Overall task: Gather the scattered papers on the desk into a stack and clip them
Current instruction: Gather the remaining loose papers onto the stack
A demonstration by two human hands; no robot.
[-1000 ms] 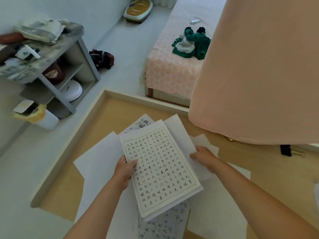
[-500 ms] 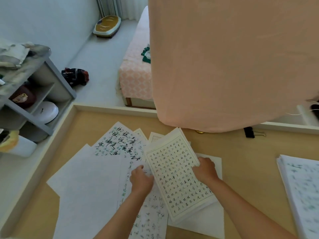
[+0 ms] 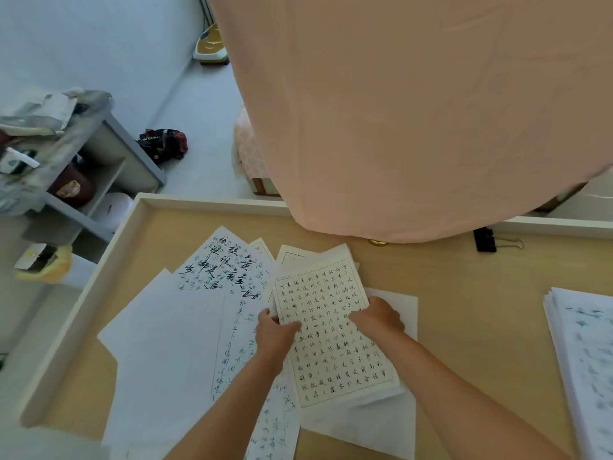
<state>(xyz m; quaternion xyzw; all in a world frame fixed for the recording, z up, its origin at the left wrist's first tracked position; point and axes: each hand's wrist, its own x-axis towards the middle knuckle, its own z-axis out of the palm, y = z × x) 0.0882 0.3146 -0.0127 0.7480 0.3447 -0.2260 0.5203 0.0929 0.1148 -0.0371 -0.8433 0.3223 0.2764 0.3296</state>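
lowered since a second ago, the gridded sheaf [image 3: 331,343] rests over loose sheets [image 3: 172,343] on the desk [image 3: 464,310], my left hand [image 3: 273,333] and right hand [image 3: 378,318] each pinching a side edge to square it.

A stack [image 3: 335,340] of gridded, handwritten sheets sits skewed at the middle of the desk [image 3: 464,310], overlapping loose sheets [image 3: 172,353] fanned toward the left edge. A black clip [image 3: 485,240] lies at the far edge. A second pile [image 3: 583,360] lies at the right edge.
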